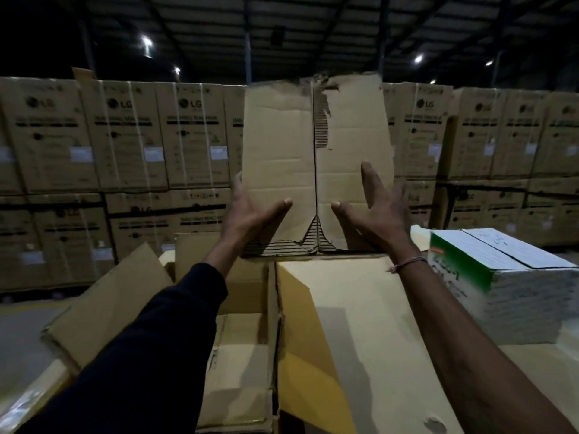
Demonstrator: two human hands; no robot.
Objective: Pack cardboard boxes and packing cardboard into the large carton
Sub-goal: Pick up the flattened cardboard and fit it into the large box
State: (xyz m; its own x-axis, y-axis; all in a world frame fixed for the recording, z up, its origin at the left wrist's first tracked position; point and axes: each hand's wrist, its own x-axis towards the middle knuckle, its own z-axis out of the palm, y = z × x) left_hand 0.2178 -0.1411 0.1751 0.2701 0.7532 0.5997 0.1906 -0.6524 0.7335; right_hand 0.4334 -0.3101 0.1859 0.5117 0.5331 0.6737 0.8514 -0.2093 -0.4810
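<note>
Cardboard sheet upright between hands, over open large carton

Warehouse: stacked appliance cartons under a metal roof.
</note>
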